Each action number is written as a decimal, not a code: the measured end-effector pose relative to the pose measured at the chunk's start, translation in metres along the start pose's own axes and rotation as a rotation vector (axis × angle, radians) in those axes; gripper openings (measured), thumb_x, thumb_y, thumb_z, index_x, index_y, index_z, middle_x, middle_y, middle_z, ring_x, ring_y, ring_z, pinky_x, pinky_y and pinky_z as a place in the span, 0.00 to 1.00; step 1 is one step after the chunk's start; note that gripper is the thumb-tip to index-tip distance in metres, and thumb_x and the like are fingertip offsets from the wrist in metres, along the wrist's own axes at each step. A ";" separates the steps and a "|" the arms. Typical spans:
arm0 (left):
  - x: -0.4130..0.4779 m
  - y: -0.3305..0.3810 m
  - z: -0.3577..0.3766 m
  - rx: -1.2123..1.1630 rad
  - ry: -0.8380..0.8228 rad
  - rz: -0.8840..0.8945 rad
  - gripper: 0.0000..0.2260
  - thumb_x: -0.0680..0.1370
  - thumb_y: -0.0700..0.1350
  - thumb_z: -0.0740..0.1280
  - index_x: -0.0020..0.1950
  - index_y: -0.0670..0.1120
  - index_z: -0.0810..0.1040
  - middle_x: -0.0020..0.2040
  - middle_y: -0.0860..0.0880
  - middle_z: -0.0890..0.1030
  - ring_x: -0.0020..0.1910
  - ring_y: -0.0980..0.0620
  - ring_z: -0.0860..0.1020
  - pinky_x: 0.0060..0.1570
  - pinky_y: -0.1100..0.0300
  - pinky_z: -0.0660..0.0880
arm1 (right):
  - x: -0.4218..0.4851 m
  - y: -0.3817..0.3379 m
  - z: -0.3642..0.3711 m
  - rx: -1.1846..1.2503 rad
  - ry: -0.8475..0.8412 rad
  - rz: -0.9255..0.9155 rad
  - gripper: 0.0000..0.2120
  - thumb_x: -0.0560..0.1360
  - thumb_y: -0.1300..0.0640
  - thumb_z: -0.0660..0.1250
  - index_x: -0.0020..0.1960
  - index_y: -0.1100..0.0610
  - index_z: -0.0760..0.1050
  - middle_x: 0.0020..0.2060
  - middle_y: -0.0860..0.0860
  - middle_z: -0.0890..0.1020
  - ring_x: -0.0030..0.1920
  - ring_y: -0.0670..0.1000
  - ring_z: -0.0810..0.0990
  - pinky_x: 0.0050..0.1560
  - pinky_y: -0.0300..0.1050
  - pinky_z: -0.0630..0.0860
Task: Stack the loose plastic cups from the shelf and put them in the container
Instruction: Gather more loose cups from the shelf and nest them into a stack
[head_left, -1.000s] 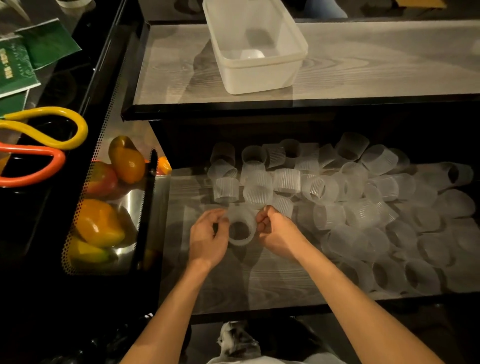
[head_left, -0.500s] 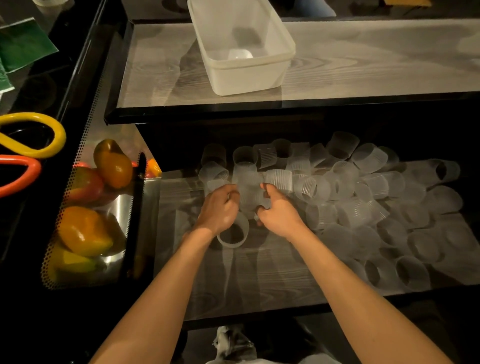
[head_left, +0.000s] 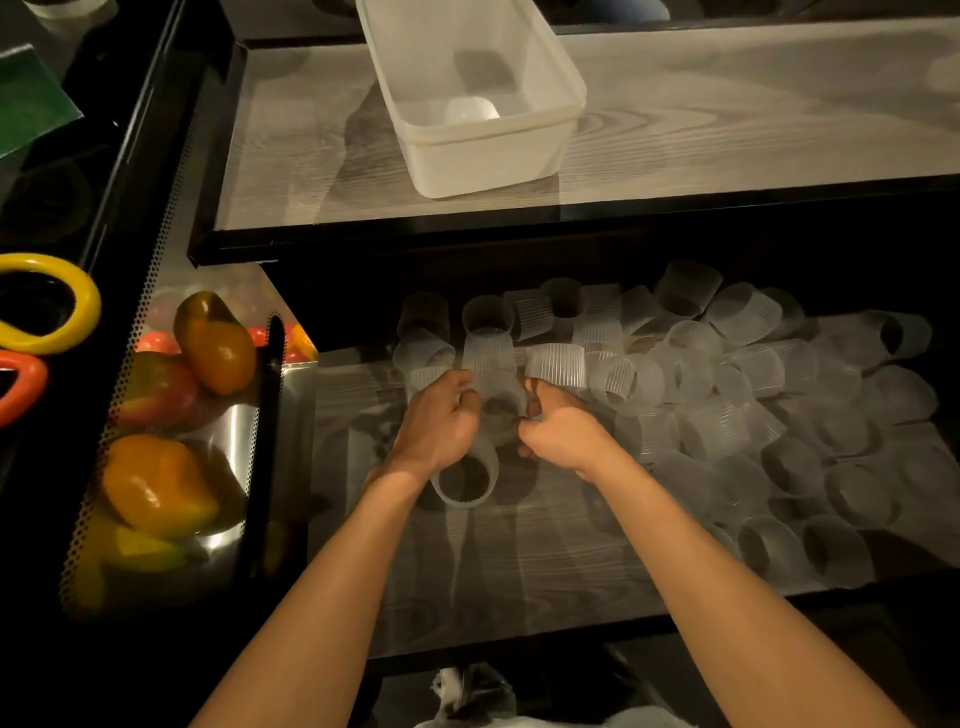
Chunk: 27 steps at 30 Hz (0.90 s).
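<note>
The container (head_left: 488, 156) sits on the upper shelf (head_left: 727, 130) with a lone cup (head_left: 471, 110) in it. Below and nearer, the lower shelf (head_left: 519, 571) carries loose cups (head_left: 753, 415) across its back and right. At the pile's left edge, the left hand (head_left: 439, 426) and right hand (head_left: 563, 434) hold a cup (head_left: 467, 480) between them. Fruit (head_left: 156, 483) lies in a tray (head_left: 228, 452) left of this shelf.

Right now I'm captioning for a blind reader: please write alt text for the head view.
The left hand and right hand grip clear ribbed cups between them over the lower shelf, left of a heap of loose cups. On the upper shelf stands a white container holding one cup.
</note>
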<state>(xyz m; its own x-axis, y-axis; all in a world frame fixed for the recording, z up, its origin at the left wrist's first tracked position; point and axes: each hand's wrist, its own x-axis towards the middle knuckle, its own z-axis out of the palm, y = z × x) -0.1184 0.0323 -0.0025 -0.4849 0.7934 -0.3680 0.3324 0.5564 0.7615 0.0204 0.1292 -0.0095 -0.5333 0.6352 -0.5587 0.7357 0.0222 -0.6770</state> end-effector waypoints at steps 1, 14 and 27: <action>0.002 0.000 0.001 0.015 -0.010 -0.011 0.21 0.84 0.47 0.59 0.78 0.48 0.68 0.73 0.48 0.74 0.70 0.50 0.74 0.63 0.60 0.68 | 0.003 0.001 0.001 -0.016 -0.011 0.011 0.31 0.79 0.57 0.66 0.80 0.48 0.61 0.62 0.50 0.81 0.41 0.48 0.87 0.56 0.53 0.84; 0.012 0.003 0.004 -0.008 -0.036 -0.093 0.23 0.83 0.47 0.64 0.78 0.47 0.68 0.75 0.48 0.71 0.72 0.48 0.72 0.68 0.56 0.69 | 0.013 0.000 0.012 0.051 -0.036 0.072 0.34 0.80 0.61 0.66 0.81 0.48 0.56 0.75 0.51 0.71 0.40 0.49 0.88 0.50 0.46 0.84; -0.029 -0.006 -0.040 -0.432 0.202 0.093 0.07 0.83 0.40 0.66 0.53 0.50 0.82 0.49 0.49 0.84 0.48 0.50 0.84 0.46 0.52 0.83 | -0.031 -0.030 -0.005 0.247 -0.050 -0.164 0.12 0.84 0.53 0.61 0.54 0.62 0.75 0.35 0.52 0.79 0.34 0.49 0.83 0.37 0.43 0.78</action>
<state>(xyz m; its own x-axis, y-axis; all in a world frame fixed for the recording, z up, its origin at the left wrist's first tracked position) -0.1383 -0.0042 0.0247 -0.6309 0.7471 -0.2094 0.0364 0.2981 0.9538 0.0170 0.1129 0.0306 -0.6611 0.5993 -0.4513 0.5176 -0.0712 -0.8527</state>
